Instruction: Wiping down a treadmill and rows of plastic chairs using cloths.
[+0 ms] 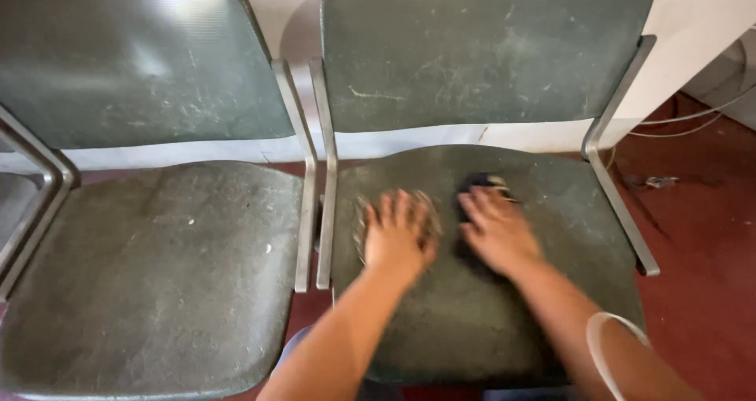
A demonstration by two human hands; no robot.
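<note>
Both forearms enter from the bottom edge, closest to the camera, and reach forward over the right chair (472, 322), a dark green padded seat on a grey metal frame whose scuffed, dusty cushion fills the middle of the view. Its backrest (480, 50) stands upright against a pale wall (685, 46). Just beside it on the left sits a matching left chair (150, 275), its seat equally worn and speckled with small white flecks, the two frames almost touching at their inner rails. Dark red floor (701, 235) shows to the right, with thin cables (685, 121) trailing across it near the wall. On the right chair's seat, the left hand (399, 234) lies palm down with fingers spread and flat, gripping nothing; a round, pale, wiry-looking pad (428, 204) shows blurred around and under it, touching the cushion. The right hand (498, 229) presses down beside it, fingers extended over a dark cloth (482, 182) that pokes out beyond the fingertips and lies on the seat toward the backrest; motion blur hides whether the fingers pinch the cloth or merely rest on it. A white band (610, 330) circles the right forearm.
</note>
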